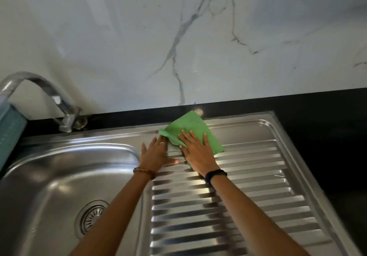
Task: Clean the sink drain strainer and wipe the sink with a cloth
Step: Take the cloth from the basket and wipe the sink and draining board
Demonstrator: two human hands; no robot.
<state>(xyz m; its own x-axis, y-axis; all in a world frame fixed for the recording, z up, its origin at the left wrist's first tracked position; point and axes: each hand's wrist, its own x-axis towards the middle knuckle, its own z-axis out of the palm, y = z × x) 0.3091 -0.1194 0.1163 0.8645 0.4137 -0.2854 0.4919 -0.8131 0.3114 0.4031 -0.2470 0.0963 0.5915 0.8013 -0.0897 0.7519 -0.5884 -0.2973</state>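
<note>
Green cloth [195,131] spread at the far left corner of the ribbed draining board [248,176], just below the black counter edge [317,105], one corner lapping over the sink's back rim. Right hand [195,152] flat on the cloth, fingers splayed, palm pressing down, not clenched. Left hand [155,152] open too, resting flat on bare steel just beside the cloth, fingertips touching its left edge (a ring on one finger, bead bracelet at the wrist). Drain strainer [90,217] seated in the basin [49,176] floor, partly hidden behind the left forearm; whether already cleaned, cannot tell from here. Tap [39,89] arching over the basin's far left. Judged step: wiping the draining board. To do well: keep the palm weight even across the cloth, run strokes along the grooves rather than across them so fabric drops into the channels, work from the back rim toward the near edge, fold to a fresh face once soiled. Left hand best kept off wiped steel to spare fingerprints. Basin walls and rim corners likely left to cover afterwards.
</note>
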